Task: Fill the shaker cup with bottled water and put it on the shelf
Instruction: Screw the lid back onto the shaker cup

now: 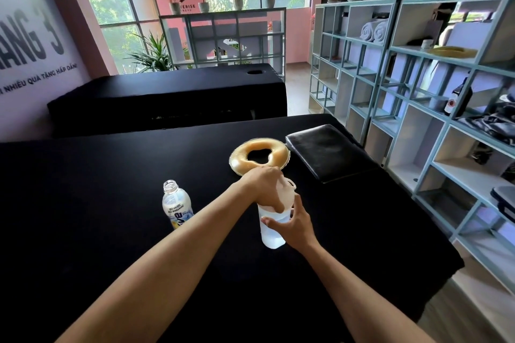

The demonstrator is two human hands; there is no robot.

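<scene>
Black padding is covering the massage bed, leaving open room toward 9 o'clock. One shelf is standing at 3 o'clock. One shaker cup is standing upright, right hand gripping its body, left hand clasping its lid. One uncapped bottle is standing upright at the cup's 9 o'clock.

Left hand caps shaker cup; right hand grips it.

Tan ring-shaped gel cushion on black-draped massage table; black rectangular padded cushion just beside it. Second black table behind. Rolled white towels and dark glass bottle in separate compartments.
</scene>
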